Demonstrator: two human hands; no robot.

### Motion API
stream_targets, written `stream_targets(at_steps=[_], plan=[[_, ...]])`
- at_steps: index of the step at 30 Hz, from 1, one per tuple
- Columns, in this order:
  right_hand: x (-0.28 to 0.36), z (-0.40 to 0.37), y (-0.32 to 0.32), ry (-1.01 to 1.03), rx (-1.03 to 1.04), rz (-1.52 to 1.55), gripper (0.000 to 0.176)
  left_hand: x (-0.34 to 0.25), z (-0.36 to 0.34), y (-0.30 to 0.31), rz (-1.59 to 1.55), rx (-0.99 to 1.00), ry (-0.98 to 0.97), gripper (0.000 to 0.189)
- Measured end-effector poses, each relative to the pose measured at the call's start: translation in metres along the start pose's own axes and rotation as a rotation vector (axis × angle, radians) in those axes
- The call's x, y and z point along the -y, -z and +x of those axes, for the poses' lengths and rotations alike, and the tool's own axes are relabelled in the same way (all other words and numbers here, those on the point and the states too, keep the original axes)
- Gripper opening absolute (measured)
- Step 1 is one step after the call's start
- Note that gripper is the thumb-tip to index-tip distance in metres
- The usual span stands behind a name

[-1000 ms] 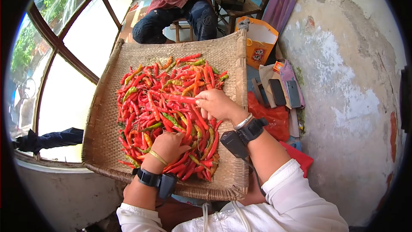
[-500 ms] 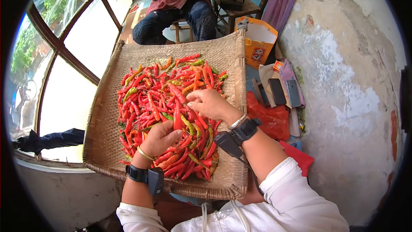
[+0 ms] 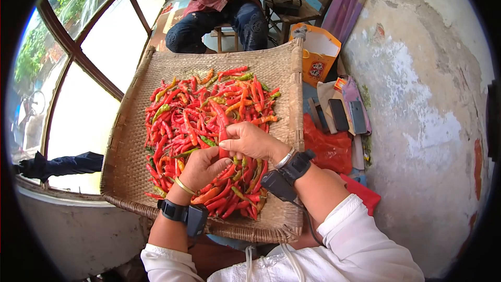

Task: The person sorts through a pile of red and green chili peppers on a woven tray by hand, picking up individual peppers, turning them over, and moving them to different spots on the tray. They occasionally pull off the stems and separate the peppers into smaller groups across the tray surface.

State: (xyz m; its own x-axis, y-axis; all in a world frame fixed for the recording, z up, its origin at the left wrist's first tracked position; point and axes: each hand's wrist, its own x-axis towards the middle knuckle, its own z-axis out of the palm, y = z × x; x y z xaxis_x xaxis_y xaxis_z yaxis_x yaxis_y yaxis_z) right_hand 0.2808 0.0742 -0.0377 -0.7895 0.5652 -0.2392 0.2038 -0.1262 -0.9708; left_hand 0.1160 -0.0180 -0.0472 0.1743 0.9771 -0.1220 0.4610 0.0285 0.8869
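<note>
A pile of mostly red chili peppers (image 3: pixel 175 125), with some green and orange ones, lies on a woven tray (image 3: pixel 128 125). Over the middle of the pile, my left hand (image 3: pixel 201 167) and my right hand (image 3: pixel 251 140) meet at one larger red pepper (image 3: pixel 223 130). The left fingers are closed round its lower part, and the right thumb and fingers pinch it just above and beside them. The pepper's other end points away from me. Part of it is hidden behind the fingers.
Beyond the tray sits another person (image 3: pixel 224 10) on a stool. An orange box (image 3: pixel 318 55), phones (image 3: pixel 338 115) and a red bag (image 3: pixel 326 146) are to the right. A dark folded umbrella (image 3: pixel 73 167) lies by the window at left.
My right hand has come down and closed on the red pepper beside my left hand. The view has shifted slightly.
</note>
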Motion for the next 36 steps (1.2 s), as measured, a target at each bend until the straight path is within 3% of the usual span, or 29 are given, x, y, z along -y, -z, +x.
stream_targets(at_steps=[8,10,14,18,19,36], plan=[[-0.003,0.002,0.003,0.052,-0.151,0.137,0.015,0.000,0.001,0.003,0.012,-0.131,-0.006,0.017],[0.003,-0.001,0.008,0.047,-0.244,0.074,0.015,0.015,0.003,0.008,0.258,-0.217,-0.068,0.015],[0.002,-0.002,0.019,0.030,-0.279,0.076,0.015,0.014,0.000,0.016,0.405,-0.233,-0.016,0.017],[0.006,-0.004,0.019,0.015,-0.281,0.053,0.015,0.013,-0.002,0.015,0.572,-0.141,0.096,0.021],[0.011,-0.006,0.018,0.014,-0.262,0.029,0.014,0.017,-0.003,0.013,0.555,-0.168,0.026,0.020],[0.003,0.000,0.015,0.048,-0.247,-0.026,0.015,0.026,-0.003,0.007,0.739,-0.015,0.027,0.026]])
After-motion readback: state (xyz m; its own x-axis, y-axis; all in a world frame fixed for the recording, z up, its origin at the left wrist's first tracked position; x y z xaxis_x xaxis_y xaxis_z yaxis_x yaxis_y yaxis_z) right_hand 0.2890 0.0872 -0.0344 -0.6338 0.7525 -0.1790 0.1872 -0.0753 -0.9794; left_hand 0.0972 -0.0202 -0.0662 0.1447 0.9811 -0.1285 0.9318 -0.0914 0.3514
